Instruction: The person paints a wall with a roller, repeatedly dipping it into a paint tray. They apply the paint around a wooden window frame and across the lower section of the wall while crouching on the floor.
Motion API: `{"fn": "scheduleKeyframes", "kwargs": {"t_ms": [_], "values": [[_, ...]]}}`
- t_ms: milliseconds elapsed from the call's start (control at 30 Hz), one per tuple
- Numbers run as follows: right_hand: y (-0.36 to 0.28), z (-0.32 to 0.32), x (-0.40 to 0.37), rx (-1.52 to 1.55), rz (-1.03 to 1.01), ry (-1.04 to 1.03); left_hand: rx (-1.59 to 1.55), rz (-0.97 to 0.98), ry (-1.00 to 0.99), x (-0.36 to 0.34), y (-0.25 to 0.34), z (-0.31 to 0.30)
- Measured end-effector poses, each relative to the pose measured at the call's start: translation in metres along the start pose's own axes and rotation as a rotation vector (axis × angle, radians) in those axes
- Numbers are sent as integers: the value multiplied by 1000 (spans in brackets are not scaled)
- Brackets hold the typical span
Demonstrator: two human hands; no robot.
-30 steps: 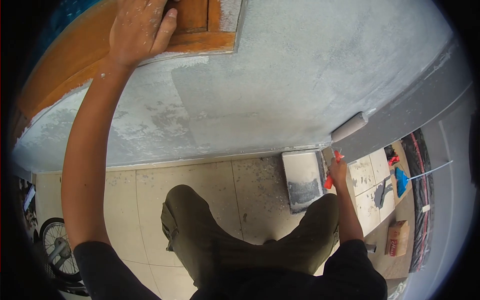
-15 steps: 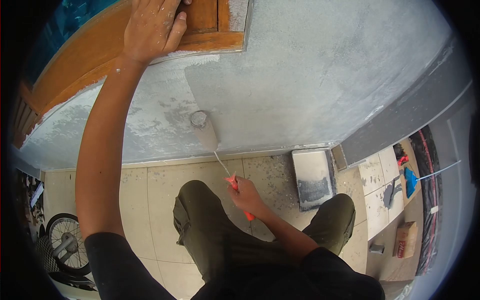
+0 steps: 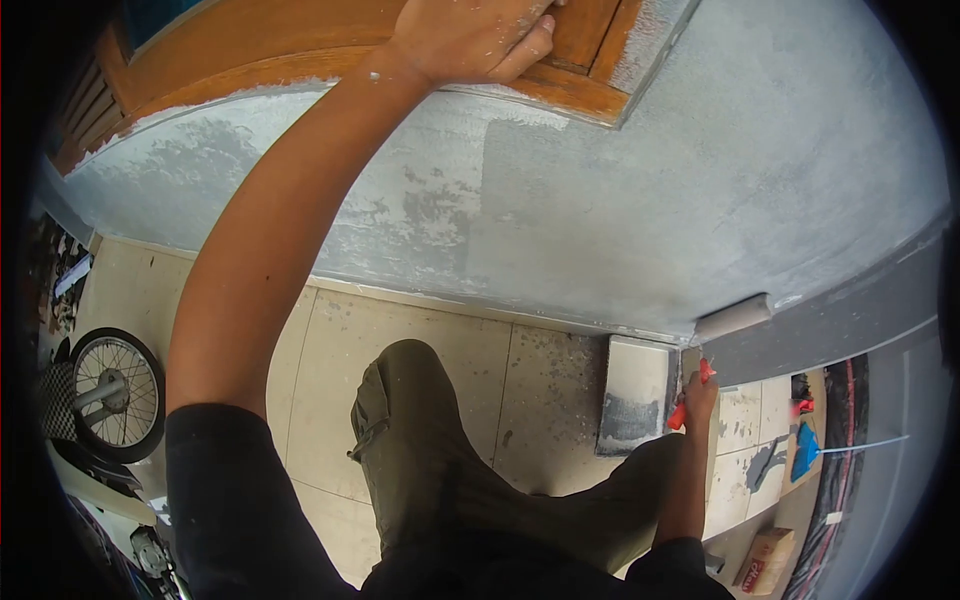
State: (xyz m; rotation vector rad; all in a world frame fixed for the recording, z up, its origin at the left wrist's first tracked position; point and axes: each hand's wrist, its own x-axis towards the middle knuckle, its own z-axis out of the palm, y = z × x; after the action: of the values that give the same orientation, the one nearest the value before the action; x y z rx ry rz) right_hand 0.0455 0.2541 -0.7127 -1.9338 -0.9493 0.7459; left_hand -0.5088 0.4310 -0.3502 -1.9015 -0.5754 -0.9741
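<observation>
My right hand (image 3: pixel 700 395) is closed around the red handle of a paint roller (image 3: pixel 735 317). The roller's grey sleeve lies against the lower right of the grey wall (image 3: pixel 600 200), close to a darker grey band. At the top of the view, my left hand (image 3: pixel 475 35) rests on a brown wooden frame (image 3: pixel 290 50), its thumb apart from the palm. The view's edge cuts off most of its fingers. Below the wall, just left of my right hand, a paint tray (image 3: pixel 640 365) holds light paint at its far end.
A bicycle-like spoked wheel (image 3: pixel 117 395) stands at the left. Paint spots mark the tiled floor (image 3: pixel 400 320) near the tray. Toward the right lie a blue object (image 3: pixel 805 450) with a thin pale stick and a cardboard box (image 3: pixel 767 560).
My right hand has carried the roller rightward, from the middle of the wall to its lower right, past the tray. The view has shifted; my left hand stays on the wood.
</observation>
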Motion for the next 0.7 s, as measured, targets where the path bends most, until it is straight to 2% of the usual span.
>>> {"fn": "scheduleKeyframes", "kwargs": {"t_ms": [67,133,200,267,333,400,467,567,600,667,700], "values": [[-6,6,8,4,-17,44,11,-14,-9,0,0,-2],[-24,37,-30,-35,-3,52,30,-9,-14,0,0,-1],[-45,72,-79,-73,-38,-69,42,-13,-13,-1,-1,-1],[-71,111,-137,-166,-208,-158,31,-4,-8,-2,0,0],[-89,145,-180,-164,-213,-330,55,-11,-23,-1,0,-1],[-92,184,-200,-164,-368,-450,45,-10,-32,-2,0,-2],[-137,209,-218,-94,-407,-622,44,-10,-39,0,-1,-2],[-120,265,-216,-10,-442,-719,53,-1,-50,-2,-2,-3],[-128,260,-218,-10,-446,-727,53,2,-37,-2,-2,-3],[-147,240,-221,31,-172,-801,62,-2,-30,-2,-3,-3],[-139,232,-215,24,-173,-812,50,3,-22,-2,-3,-2]]}}
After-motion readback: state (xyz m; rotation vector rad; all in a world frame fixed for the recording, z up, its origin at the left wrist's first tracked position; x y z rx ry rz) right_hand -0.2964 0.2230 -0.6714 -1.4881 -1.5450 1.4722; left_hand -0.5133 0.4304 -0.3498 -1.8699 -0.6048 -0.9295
